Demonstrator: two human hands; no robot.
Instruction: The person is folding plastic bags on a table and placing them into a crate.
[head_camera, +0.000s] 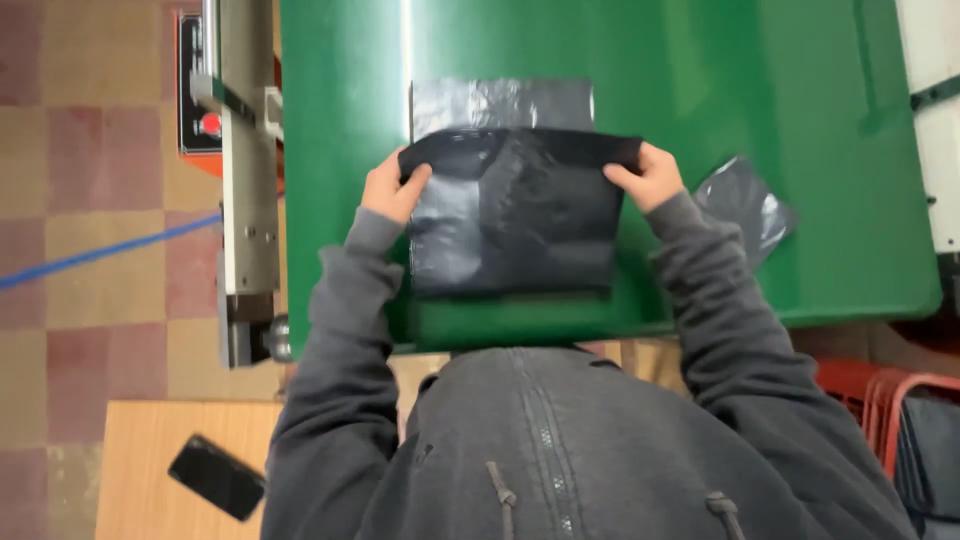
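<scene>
A black plastic bag (510, 215) lies on the green table (760, 90), its top edge folded toward me. My left hand (392, 188) pinches the bag's upper left corner and my right hand (648, 176) pinches the upper right corner, stretching the fold between them. Beyond the fold, a flat strip of the same black plastic (500, 103) lies on the table. Both arms are in grey hoodie sleeves.
Another crumpled black bag (748, 205) lies to the right of my right hand. A grey metal machine with a red button (232, 150) stands along the table's left edge. A black phone (215, 476) rests on a wooden surface at lower left. A red crate (880, 395) sits lower right.
</scene>
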